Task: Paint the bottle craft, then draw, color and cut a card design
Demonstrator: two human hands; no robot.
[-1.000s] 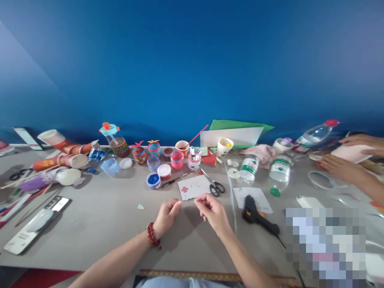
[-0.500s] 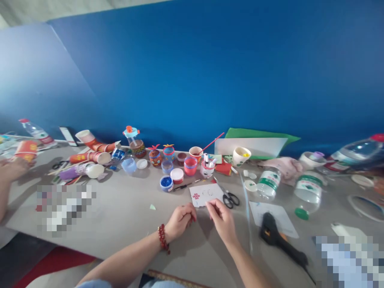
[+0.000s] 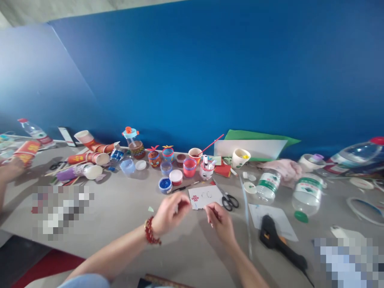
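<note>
My left hand, with a red beaded bracelet at its wrist, is raised over the table, its fingers curled together. Across from it my right hand has thumb and fingertips pinched by the lower edge of a white paper. Anything between the fingers of either hand is too small or hidden to make out. The paper lies flat, with a red knot-like figure and faint dark curved marks. Black-handled scissors rest at its right edge. A thin dark brush lies behind the left hand.
Open blue paint, a red cup and a face-painted pen cup stand behind the paper. At right lie a black glue gun and clear bottles. A co-worker's hand holds a red paper cup at far left.
My left hand has lifted and moved left, away from my right hand. My right hand has shifted slightly and its fingers have curled more. The co-worker's cup has tilted.
</note>
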